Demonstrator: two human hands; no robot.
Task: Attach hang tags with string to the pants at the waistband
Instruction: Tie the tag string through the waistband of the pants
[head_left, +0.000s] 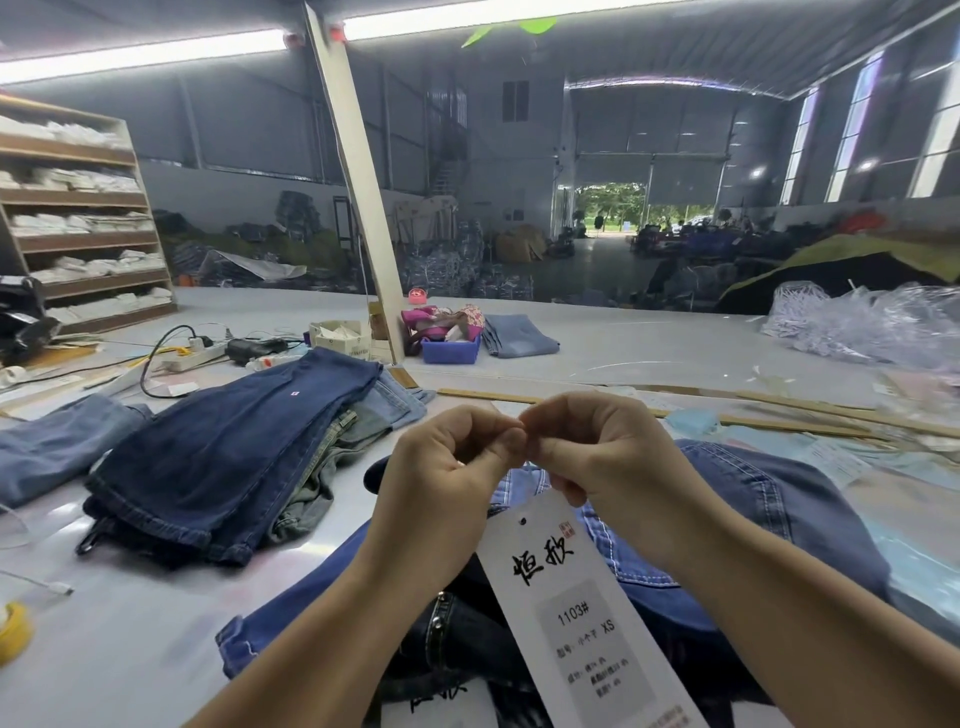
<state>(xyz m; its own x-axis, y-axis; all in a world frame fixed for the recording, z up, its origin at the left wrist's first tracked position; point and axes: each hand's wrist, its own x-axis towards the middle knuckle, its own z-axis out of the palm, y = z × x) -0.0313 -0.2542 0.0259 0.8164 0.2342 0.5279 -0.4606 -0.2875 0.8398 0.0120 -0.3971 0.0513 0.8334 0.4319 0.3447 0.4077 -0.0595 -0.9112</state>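
Both hands meet fingertip to fingertip, left hand (451, 457) and right hand (597, 447) curled in a pinching grip; whatever they pinch is too small to see. Below them, a white hang tag (576, 608) dangles over blue pants (727, 540) on the tabletop (145, 613).

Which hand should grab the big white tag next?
Probably the right hand: the hang tag hangs right below it. The left hand sits further off. Both pinch something tiny together; the string itself is too small to see.
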